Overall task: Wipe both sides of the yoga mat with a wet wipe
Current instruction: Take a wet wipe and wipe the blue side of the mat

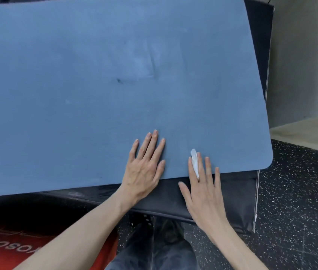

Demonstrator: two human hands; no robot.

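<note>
Only readable text: white capitals on the red-orange panel (8,250) at lower left, upside down to the camera and cut off by the frame edge and a forearm, visible letters roughly "OSOF". No other lettering legible.

Dusty blue yoga mat (95,94), white wet wipe (194,161), black white-speckled floor (298,201), red white-lettered sheet (17,248).

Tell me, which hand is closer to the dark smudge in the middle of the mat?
Left. The left hand lies flat on the yoga mat below the dark smudge; the right hand sits farther right, over the near edge.
</note>
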